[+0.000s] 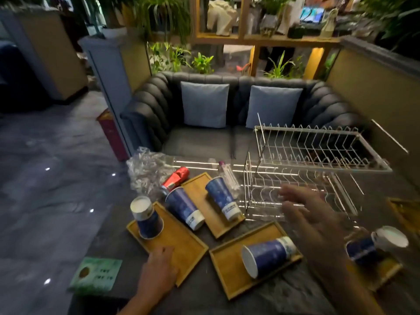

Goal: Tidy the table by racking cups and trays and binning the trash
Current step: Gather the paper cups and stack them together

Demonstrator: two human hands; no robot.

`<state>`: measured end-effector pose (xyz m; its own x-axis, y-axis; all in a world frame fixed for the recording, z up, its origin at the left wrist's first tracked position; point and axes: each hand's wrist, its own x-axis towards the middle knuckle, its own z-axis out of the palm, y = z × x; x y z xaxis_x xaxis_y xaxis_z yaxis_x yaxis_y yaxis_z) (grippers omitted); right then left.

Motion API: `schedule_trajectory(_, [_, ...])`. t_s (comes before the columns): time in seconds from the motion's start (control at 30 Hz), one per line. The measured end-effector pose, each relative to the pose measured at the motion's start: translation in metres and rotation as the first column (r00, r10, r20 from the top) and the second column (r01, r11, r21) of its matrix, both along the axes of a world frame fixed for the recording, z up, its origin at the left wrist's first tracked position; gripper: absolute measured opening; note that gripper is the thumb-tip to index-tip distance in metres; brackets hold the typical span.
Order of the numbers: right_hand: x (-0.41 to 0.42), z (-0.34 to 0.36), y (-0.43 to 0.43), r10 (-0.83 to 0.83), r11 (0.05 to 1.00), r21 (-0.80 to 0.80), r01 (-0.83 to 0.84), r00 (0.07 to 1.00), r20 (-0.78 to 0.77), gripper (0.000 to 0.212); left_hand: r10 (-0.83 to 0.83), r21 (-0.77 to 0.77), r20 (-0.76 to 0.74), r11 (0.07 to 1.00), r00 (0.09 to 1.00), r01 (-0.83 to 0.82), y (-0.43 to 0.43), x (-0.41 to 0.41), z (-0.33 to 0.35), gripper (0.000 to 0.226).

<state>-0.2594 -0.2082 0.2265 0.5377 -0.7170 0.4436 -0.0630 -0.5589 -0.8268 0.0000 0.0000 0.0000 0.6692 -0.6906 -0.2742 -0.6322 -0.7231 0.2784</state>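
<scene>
Left hand (159, 263) — left tray (179, 237) edge.

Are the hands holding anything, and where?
Right hand, blurred and spread, holds nothing. Left hand rests on the near end of the left tray; whether it grips is unclear.
</scene>
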Motion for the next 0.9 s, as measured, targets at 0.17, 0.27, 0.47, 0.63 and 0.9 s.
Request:
schedule_trajectory(0.17, [-0.001,-0.1,-0.005,-0.085,0.996,-0.015,0.086,0.901,-0.426,0.04,-0.097,0.083,0.094,0.993,0.991,0.089,-0.015,-0.007,-0.017,0.051])
schedule_trajectory(0.27, [-0.007,-0.142,-0.011,-0.07,0.997,-0.066,0.036,0.765,-0.641,0.046,-0.14,0.084,0.11,0.988,0.984,0.131,-0.023,-0.007,-0.032,0.055])
schedule_trajectory(0.47, [-0.021,-0.173,-0.033,0.059,0.994,-0.003,-0.111,0.549,-0.834,0.075,-0.102,0.092,0.051,0.991,0.993,0.097,-0.031,-0.003,-0.056,0.069])
schedule_trajectory(0.63, [-0.015,-0.184,-0.045,0.094,0.965,-0.009,-0.262,0.377,-0.922,0.095,-0.055,0.04,0.015,0.998,0.998,0.054,-0.033,-0.01,-0.066,0.069])
schedule_trajectory(0.9, [-0.004,-0.206,-0.048,0.033,0.93,-0.07,-0.361,0.272,-0.962,0.086,-0.063,0.042,0.086,0.997,0.994,0.059,-0.032,-0.015,-0.068,0.074])
